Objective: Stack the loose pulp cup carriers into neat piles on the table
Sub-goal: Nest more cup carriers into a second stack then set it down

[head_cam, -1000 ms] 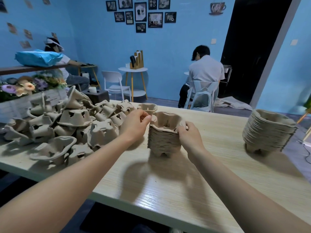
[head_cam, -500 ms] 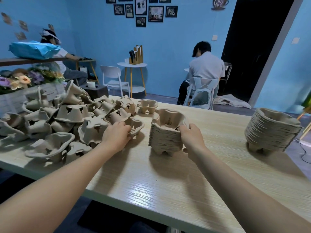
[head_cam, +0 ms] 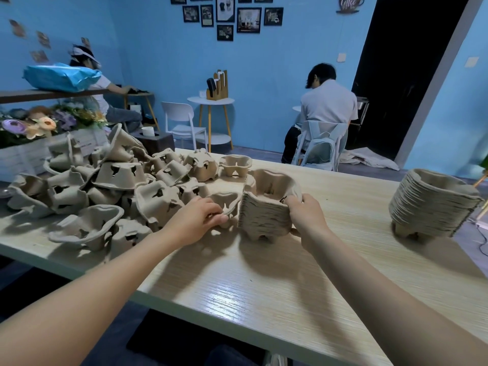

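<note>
On the desk point(head_cam: 264, 299) before me, my left hand point(head_cam: 195, 223) pinches 1 loose carrier point(head_cam: 224, 202) by its rim, fingers curled. My right hand point(head_cam: 306, 217) grips the near stack point(head_cam: 264, 217). Leftward lies the loose heap point(head_cam: 105, 186); far right stands a taller stack point(head_cam: 433, 204).

There is one view only, from the camera on my head, so no second view shares anything with it. It looks forward and down across the table point(head_cam: 290, 286), whose near edge cuts the lower frame. My forearms run in from the bottom corners and fill the foreground, close to the lens. The wide angle takes in the blue wall point(head_cam: 264, 75) along the upper frame.
</note>
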